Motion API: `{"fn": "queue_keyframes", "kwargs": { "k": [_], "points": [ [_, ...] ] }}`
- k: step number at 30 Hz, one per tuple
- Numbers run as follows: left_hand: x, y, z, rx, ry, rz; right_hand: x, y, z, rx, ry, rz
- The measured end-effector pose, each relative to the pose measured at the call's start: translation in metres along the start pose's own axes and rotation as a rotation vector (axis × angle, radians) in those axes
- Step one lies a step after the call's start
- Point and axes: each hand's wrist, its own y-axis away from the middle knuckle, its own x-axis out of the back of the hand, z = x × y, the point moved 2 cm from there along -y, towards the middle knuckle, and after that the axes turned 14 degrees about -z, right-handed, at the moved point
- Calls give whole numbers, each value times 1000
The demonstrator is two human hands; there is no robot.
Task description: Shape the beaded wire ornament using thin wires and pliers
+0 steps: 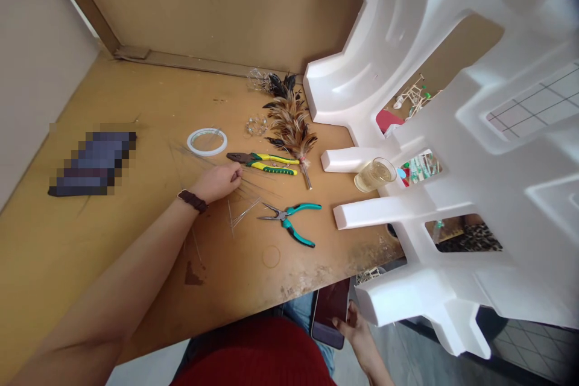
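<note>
My left hand (pixel 219 182), a dark band at its wrist, is closed low over the table among thin wires (pixel 259 186), some of which run out from its pinched fingers. Just beyond it lie combination pliers (pixel 271 164) with yellow-green handles. Nearer me, long-nose pliers (pixel 289 217) with teal handles rest spread apart. My right hand (pixel 355 329) grips the edge of a smartphone (pixel 332 313) over my lap, thumb on its dark screen. A bundle of brown and black feathers (pixel 292 117) lies past the pliers, its bound stem towards me.
A white ring-shaped roll (pixel 207 131) and coiled wire pieces (pixel 256 126) lie farther back. A blurred dark rectangular object (pixel 94 163) is at left. A glass of pale liquid (pixel 374 174) stands by the upturned white plastic chair (pixel 434 217) at right. The table's worn edge (pixel 316 283) is close.
</note>
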Motion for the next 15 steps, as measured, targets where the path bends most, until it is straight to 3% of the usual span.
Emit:
{"fn": "queue_keyframes", "kwargs": {
  "k": [10,15],
  "points": [
    [1,1,1,0,6,2,3,-1,5,-21,36,33],
    [3,3,5,-4,7,11,15,-8,5,8,88,64]
  ]
}}
